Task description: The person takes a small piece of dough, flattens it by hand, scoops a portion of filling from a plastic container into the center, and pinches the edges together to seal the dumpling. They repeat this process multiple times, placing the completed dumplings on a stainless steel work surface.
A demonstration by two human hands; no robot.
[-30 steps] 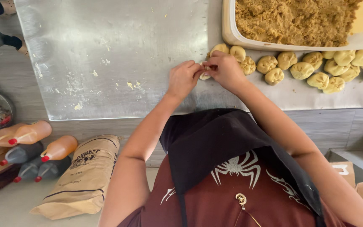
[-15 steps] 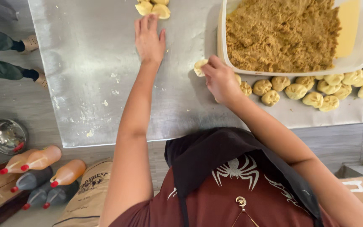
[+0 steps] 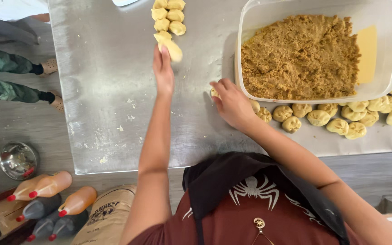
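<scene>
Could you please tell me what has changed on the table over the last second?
The left hand left the right hand, reached up the steel table to the far pile of dough pieces, and now holds a plain dough piece. The right hand set a filled ball at the row's left end. The tub of brown filling stayed put.

Left hand [image 3: 164, 70] has now lifted a dough piece [image 3: 174, 49] from the pile

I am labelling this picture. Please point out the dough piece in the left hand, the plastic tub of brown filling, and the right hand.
dough piece [image 3: 174, 49], head view, its pale middle.
plastic tub [image 3: 246, 27], head view, left wall.
right hand [image 3: 231, 103], head view, back of hand.
</scene>
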